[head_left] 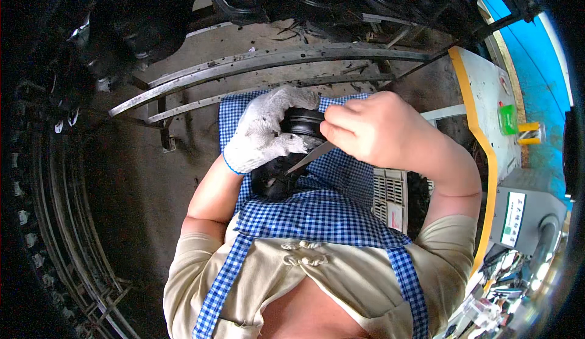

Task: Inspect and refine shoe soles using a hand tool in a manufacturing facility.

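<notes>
Blue checked apron (pixel 317 217) nearest; gloved left hand (pixel 265 133) wrapped around black rubber part (pixel 304 123) over lap, bare right hand (pixel 368 129) pinching thin blade (pixel 311 158). Likely slip toward glove.

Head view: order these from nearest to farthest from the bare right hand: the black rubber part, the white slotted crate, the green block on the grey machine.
1. Black rubber part: just left of the right hand, gripped by the gloved left hand.
2. White slotted crate: below the hand.
3. Green block: far right, on the grey machine.

Blue checked apron (pixel 341 174) over the lap, black rubber part (pixel 286 177) resting on it
</notes>
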{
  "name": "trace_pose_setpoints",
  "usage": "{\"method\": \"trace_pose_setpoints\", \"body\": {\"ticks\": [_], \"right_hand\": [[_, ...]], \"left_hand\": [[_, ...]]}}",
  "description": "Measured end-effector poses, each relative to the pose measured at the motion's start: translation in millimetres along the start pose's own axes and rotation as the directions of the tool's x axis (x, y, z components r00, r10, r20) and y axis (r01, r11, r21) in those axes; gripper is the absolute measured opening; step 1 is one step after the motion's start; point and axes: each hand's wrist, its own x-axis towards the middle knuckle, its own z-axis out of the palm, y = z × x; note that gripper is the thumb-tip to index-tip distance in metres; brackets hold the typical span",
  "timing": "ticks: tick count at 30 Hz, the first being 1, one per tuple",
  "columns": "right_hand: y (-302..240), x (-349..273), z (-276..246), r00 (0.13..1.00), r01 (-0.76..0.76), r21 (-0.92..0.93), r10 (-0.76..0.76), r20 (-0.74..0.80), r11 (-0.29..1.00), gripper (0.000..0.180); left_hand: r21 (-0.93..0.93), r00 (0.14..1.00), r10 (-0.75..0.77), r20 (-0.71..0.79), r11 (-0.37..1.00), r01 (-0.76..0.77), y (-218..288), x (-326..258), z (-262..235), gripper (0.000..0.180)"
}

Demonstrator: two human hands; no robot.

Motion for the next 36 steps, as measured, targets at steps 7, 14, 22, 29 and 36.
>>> {"method": "trace_pose_setpoints", "body": {"ticks": [7, 14, 22, 29, 36], "right_hand": [[-6.7, 13.8, -1.1, 0.962, -0.009, 0.006, 0.007, 0.273, 1.0, 0.011], [6.8, 10.2, 20.3, 0.973, -0.052, 0.118, 0.024, 0.229, 0.992, 0.015], [13.7, -9.3, 39.2, 0.98, -0.081, 0.437, 0.152, -0.13, 0.896, 0.028], [8.0, -5.8, 20.5, 0.996, -0.085, 0.312, 0.083, 0.019, 0.946, 0.016], [0.9, 10.0, 7.2, 0.951, -0.073, 0.147, 0.024, 0.308, 0.986, 0.012]], "left_hand": [[0.088, 0.998, -0.032, 0.06, 0.996, 0.027, -5.9, -1.1, 7.7, 0.059], [0.056, 0.993, -0.107, 0.05, 0.993, 0.105, -7.5, -5.5, 6.1, 0.057], [-0.029, 0.998, -0.06, -0.02, 0.998, 0.059, -9.9, -9.0, -0.7, 0.056], [-0.064, 0.991, -0.129, 0.036, 0.989, 0.131, -9.8, -6.3, 4.7, 0.057], [0.06, 0.993, -0.051, 0.111, 0.997, 0.045, -12.0, -3.1, 10.0, 0.057]]}}
